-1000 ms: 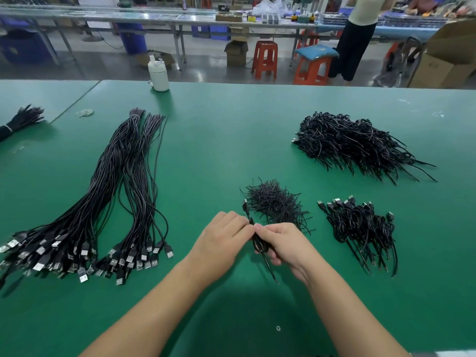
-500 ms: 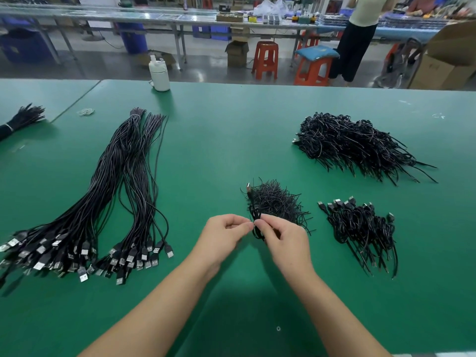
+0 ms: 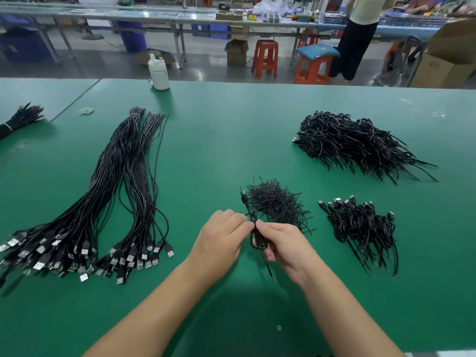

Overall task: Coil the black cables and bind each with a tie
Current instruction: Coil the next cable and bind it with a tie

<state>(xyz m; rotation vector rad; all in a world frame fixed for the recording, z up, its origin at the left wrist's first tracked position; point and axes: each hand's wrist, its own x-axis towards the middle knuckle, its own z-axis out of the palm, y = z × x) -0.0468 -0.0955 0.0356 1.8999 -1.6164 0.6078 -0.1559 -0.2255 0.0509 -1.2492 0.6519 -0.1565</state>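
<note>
Low in the centre of the frame, the left hand [image 3: 221, 237] and the right hand [image 3: 282, 244] meet over the green table [image 3: 219, 140]. Between them is one coiled cable [image 3: 257, 240], its loops hanging just under the right thumb and its bare end trailing down toward the bottom of the frame. The right fingers [image 3: 268, 229] are closed on the waist of the coil; the left fingers [image 3: 243, 220] pinch in at the same spot from the other side. This looks like the binding step: a tie being wound or twisted round the coil, though the tie itself is too thin to make out. The next move probably calls for a firm pinch to keep the loops from springing apart while the tie ends are twisted tight.

Just above the hands lies a small heap of loose ties [image 3: 277, 202]. To the right of centre sits a little pile of bound coils [image 3: 360, 225], and further up on the right a much larger pile [image 3: 355, 143]. On the left, long straight cables [image 3: 108, 202] wait in two sheaves, plugs toward the bottom left.

At the table's far edge stands a white bottle [image 3: 158, 73], closed; what it contains cannot be seen. Cardboard boxes [image 3: 448, 60] sit at the upper right, their contents hidden.
</note>
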